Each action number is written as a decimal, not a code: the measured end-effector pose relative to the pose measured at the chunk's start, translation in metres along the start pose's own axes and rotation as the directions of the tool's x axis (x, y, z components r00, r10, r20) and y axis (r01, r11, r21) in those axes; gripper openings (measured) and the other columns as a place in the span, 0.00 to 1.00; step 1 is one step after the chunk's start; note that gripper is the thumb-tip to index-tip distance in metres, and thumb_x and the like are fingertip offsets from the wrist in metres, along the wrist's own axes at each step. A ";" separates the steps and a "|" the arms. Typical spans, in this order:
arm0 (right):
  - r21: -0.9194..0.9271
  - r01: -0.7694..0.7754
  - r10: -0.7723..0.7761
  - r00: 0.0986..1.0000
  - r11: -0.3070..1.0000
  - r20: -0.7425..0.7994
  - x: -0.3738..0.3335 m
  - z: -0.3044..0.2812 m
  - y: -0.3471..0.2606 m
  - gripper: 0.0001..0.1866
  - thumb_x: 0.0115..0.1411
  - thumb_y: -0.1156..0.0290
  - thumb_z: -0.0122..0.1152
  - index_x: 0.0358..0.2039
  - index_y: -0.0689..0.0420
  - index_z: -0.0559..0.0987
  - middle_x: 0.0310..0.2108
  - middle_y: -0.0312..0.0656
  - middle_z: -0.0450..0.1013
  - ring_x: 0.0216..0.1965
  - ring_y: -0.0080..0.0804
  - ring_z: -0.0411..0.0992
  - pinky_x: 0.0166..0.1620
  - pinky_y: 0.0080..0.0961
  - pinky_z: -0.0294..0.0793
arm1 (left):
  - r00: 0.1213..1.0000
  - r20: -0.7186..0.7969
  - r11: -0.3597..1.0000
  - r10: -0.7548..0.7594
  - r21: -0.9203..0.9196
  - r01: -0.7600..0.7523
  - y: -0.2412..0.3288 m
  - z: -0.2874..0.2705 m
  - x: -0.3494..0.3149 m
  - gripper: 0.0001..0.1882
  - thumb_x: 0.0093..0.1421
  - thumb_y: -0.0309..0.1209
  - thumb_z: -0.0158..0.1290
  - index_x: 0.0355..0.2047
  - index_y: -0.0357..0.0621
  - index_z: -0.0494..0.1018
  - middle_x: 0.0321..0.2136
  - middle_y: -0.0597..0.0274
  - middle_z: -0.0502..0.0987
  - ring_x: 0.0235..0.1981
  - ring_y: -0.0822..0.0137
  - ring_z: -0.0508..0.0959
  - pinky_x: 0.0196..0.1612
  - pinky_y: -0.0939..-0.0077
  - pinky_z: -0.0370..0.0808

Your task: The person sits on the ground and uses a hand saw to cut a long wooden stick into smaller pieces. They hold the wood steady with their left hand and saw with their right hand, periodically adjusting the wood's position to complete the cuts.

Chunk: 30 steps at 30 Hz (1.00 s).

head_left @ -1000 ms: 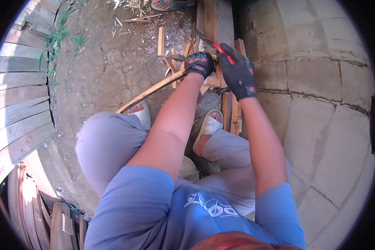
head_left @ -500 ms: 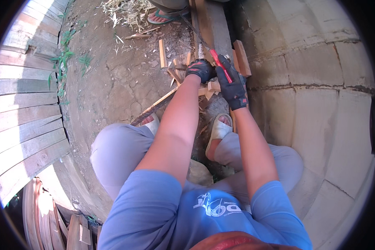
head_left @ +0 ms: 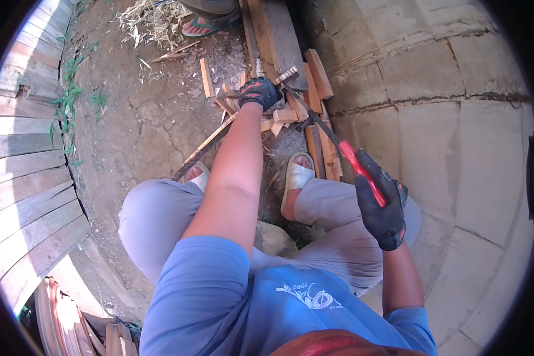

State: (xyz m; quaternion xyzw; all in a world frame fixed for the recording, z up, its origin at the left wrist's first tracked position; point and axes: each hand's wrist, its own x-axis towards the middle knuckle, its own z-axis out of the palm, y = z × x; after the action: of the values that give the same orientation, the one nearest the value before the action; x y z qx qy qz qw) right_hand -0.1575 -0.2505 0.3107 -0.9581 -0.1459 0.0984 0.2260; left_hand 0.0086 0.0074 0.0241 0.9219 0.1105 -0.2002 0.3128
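My left hand (head_left: 260, 93), in a black glove with red marks, is closed round a long wooden strip (head_left: 206, 144) with a pale edge and a dark side. The strip slants from beside my left knee up to its pale end beyond the fist. My right hand (head_left: 382, 199), gloved the same way, grips the red handle of a saw (head_left: 329, 132) above my right knee. Its narrow dark blade points up and left, and its tip lies by the strip's end; whether they touch I cannot tell.
Small wood offcuts (head_left: 286, 116) lie below the left hand. A thick wooden beam (head_left: 285, 44) runs away from me, with short blocks (head_left: 318, 74) beside it. Another person's sandalled foot (head_left: 203, 26) is near shavings (head_left: 151, 24). A block wall (head_left: 427, 136) stands right, planks (head_left: 29, 160) left.
My right hand has pulled the saw back toward me and to the right, away from the left hand. The left hand keeps its hold; the whole view has shifted slightly.
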 end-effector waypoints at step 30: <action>0.248 0.379 -0.328 0.918 0.892 -0.222 0.215 0.205 0.046 0.22 0.72 0.61 0.62 0.65 0.45 0.80 0.56 0.51 0.81 0.56 0.52 0.80 0.57 0.42 0.79 | 0.960 -0.271 0.994 -0.067 -0.103 0.040 -0.022 0.018 0.000 0.26 0.63 0.55 0.56 0.49 0.47 0.85 0.47 0.44 0.85 0.50 0.45 0.85 0.55 0.51 0.81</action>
State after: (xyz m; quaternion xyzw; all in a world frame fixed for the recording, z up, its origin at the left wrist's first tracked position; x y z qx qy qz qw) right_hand 0.0030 -0.1370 0.0834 -0.8774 -0.2821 -0.0088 0.3879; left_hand -0.0037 0.0132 -0.0003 0.9211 0.1873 -0.0735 0.3332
